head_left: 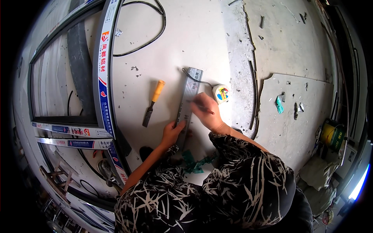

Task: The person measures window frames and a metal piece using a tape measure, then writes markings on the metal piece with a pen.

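The grey bar is between a chisel and a tape measure, its long axis running forward and slightly rightward. The left hand clasps its nearer part; the right hand, closed around a pen, is beside its middle.

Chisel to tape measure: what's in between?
In the head view, the grey metal bar and part of the right hand lie between the chisel and the tape measure. A dark cord also crosses the bar.
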{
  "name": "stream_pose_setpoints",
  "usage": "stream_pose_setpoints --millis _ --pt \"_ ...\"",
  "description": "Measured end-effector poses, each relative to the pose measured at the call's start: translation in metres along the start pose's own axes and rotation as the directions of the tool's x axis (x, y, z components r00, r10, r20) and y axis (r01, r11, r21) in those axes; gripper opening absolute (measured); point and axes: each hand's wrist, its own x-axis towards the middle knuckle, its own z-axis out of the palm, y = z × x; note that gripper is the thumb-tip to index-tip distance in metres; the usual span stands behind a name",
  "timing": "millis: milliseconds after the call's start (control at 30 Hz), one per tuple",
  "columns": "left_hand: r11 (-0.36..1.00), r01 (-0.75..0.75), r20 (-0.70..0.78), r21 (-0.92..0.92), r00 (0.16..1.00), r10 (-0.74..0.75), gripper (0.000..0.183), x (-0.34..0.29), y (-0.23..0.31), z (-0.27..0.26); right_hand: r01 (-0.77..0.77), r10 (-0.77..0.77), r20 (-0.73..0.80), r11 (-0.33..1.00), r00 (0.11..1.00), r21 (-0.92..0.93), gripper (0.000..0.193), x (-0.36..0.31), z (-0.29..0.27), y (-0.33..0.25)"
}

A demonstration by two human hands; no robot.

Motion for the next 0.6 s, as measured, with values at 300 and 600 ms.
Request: stream_pose_setpoints --millis 300,600 --pt "1.0 -0.001 0.002 0.024 1.0 0.0 0.032 -0.001 0.002 0.001 0.0 0.0 -0.003 1.0 1.0 -0.018 0.018 0.003 -0.003 0.001" --pt "0.999 -0.008 0.008 0.048 1.0 0.008 0.031 0.0 0.003 0.003 -0.063 0.064 0.032 0.997 0.997 -0.052 0.01 0.002 -0.017 -0.012"
